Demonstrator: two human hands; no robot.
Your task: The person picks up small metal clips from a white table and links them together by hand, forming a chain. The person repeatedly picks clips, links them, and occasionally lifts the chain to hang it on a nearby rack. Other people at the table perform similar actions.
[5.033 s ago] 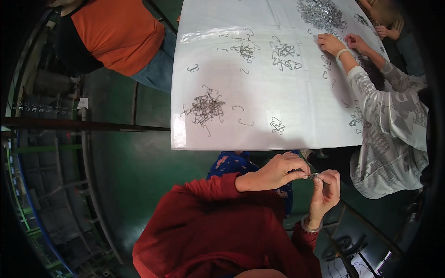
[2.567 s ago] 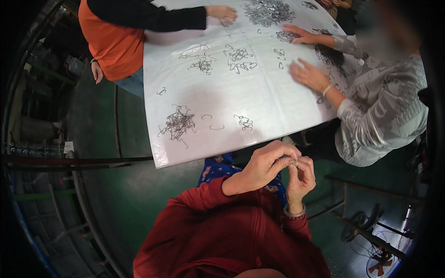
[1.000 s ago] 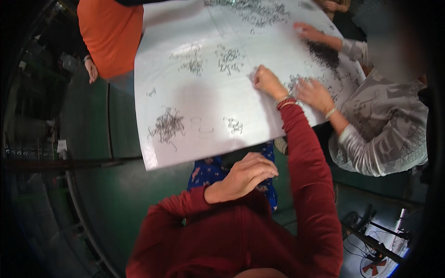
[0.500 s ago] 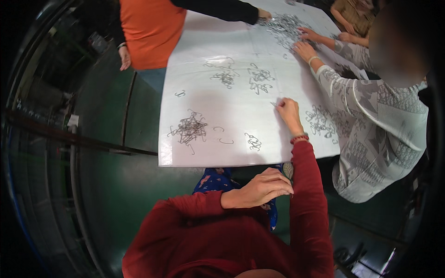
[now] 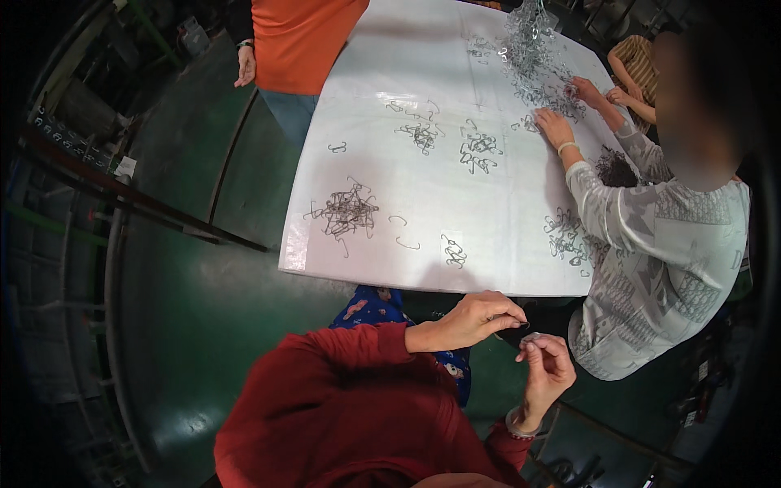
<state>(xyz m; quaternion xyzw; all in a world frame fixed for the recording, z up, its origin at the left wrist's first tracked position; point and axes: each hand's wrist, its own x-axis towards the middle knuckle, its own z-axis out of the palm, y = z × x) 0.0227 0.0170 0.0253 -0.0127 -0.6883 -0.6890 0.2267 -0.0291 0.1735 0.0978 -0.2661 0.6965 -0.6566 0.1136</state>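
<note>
Close to my body, just off the near table edge, my left hand (image 5: 470,320) is pinched closed on a thin wire hook (image 5: 525,325), of which a short dark curve shows past the fingertips. Slightly lower and to the right, my right hand (image 5: 547,371) is closed too, thumb against forefinger, with a small grey bit of wire at the tips; most of it is hidden. The two sets of fingertips are near each other. On the white table the nearest hooks are a small row of S-shaped wire hooks (image 5: 454,252) and two loose C-shaped hooks (image 5: 407,243).
A tangled pile of dark wire hooks (image 5: 347,211) lies at the table's near left. Smaller heaps (image 5: 480,150) lie mid-table, and a large silvery heap (image 5: 537,69) at the far end. A co-worker in a grey patterned top (image 5: 651,252) sits right; another in orange (image 5: 303,41) stands far left.
My right hand has drawn back from over the table to beside my left hand. My left hand has shifted slightly right. The far co-worker's dark-sleeved arm has left the heap, and a silvery clump now stands there.
</note>
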